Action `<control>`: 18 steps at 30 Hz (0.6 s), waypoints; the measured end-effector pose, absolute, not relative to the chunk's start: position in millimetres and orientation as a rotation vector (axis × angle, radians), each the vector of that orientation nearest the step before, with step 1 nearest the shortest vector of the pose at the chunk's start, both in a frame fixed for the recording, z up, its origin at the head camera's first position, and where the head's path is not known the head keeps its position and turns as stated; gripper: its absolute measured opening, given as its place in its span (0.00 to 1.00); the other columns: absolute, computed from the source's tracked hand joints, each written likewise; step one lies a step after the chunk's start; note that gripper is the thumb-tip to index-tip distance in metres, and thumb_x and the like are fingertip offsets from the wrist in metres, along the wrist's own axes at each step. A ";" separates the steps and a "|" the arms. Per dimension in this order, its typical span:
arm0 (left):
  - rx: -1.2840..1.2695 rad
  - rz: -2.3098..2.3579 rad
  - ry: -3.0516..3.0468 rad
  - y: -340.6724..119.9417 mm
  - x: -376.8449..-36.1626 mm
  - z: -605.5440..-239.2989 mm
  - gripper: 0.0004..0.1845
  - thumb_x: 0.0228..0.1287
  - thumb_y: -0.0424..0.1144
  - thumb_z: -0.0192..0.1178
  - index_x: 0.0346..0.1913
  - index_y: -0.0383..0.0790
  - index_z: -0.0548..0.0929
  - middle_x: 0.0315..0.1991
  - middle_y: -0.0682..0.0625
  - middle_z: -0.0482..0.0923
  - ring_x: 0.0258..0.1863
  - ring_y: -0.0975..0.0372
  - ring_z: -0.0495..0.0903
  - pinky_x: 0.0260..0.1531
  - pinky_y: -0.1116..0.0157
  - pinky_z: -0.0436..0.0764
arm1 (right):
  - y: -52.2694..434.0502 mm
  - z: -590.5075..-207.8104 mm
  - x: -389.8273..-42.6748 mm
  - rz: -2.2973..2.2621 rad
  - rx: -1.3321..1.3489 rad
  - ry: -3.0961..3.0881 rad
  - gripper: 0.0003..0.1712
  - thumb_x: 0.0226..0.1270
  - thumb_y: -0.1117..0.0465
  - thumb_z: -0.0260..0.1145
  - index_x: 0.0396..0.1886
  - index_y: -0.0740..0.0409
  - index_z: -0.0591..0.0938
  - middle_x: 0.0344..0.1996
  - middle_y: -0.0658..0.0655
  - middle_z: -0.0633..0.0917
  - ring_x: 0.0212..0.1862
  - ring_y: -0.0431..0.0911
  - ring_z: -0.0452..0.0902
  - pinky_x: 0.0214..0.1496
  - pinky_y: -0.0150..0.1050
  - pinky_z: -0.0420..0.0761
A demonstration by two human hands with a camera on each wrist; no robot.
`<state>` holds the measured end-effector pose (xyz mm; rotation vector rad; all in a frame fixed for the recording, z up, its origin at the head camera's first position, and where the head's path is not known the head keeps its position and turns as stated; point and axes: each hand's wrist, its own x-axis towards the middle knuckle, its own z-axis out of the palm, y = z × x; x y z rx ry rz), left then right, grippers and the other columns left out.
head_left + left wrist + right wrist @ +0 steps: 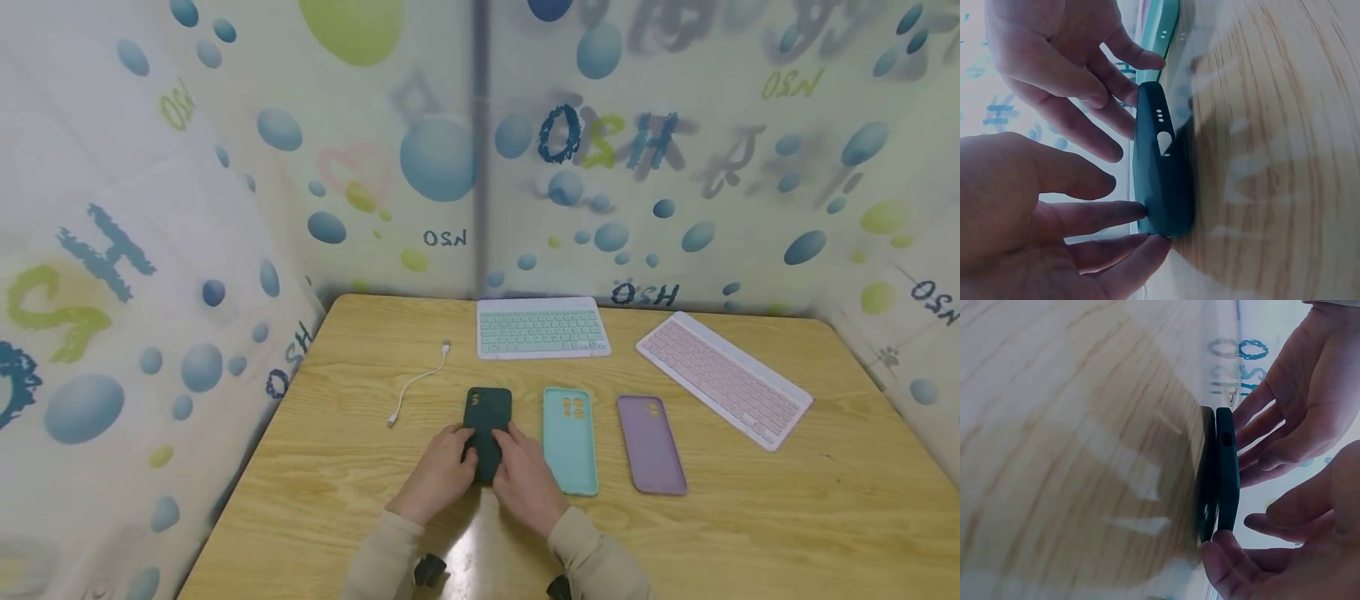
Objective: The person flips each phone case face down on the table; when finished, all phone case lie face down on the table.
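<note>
A dark green phone case [487,417] lies flat on the wooden table [750,525], camera cutout at the far end. Both hands sit over its near half. My left hand [441,467] touches the case's left edge and near corner with straight fingertips [1138,211], thumb off it. Resting on the right side is my right hand [527,477], fingers loosely extended, one fingertip [1213,556] against the near end. In the wrist views the case [1163,175] [1227,469] is seen edge-on, lying on the wood.
A teal case [570,450] and a purple case [651,443] lie to the right. A white cable [416,385] lies at the left. A mint keyboard [542,327] and a pink keyboard [723,379] sit at the back. Printed walls enclose three sides.
</note>
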<state>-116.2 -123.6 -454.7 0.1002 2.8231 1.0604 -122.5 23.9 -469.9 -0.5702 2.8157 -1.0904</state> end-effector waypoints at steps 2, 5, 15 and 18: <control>0.097 1.051 2.823 -123.7 -116.1 -455.2 0.20 0.71 0.33 0.52 0.59 0.21 0.75 0.64 0.27 0.69 0.65 0.38 0.69 0.64 0.44 0.70 | 23.8 -470.4 -123.0 -1.087 -0.579 2.806 0.26 0.59 0.75 0.49 0.58 0.75 0.76 0.62 0.80 0.71 0.61 0.73 0.71 0.62 0.62 0.73; 0.095 1.040 2.824 -123.7 -116.1 -455.8 0.20 0.71 0.33 0.52 0.59 0.21 0.75 0.65 0.27 0.68 0.66 0.37 0.68 0.64 0.43 0.69 | 23.4 -471.3 -123.7 -1.086 -0.585 2.792 0.26 0.59 0.75 0.49 0.58 0.75 0.76 0.62 0.81 0.71 0.60 0.73 0.71 0.61 0.62 0.74; 0.099 1.059 2.827 -124.3 -117.4 -460.1 0.20 0.70 0.33 0.52 0.58 0.21 0.76 0.66 0.26 0.66 0.66 0.35 0.66 0.63 0.41 0.69 | 20.5 -475.8 -125.5 -1.073 -0.589 2.784 0.26 0.59 0.75 0.50 0.58 0.75 0.76 0.62 0.82 0.70 0.58 0.74 0.72 0.60 0.62 0.75; 0.104 1.053 2.843 -123.3 -117.6 -460.9 0.19 0.70 0.33 0.53 0.57 0.20 0.76 0.66 0.25 0.66 0.65 0.34 0.67 0.63 0.41 0.70 | 20.2 -475.1 -125.9 -1.060 -0.595 2.778 0.26 0.58 0.75 0.51 0.58 0.76 0.76 0.62 0.82 0.70 0.58 0.74 0.72 0.60 0.62 0.74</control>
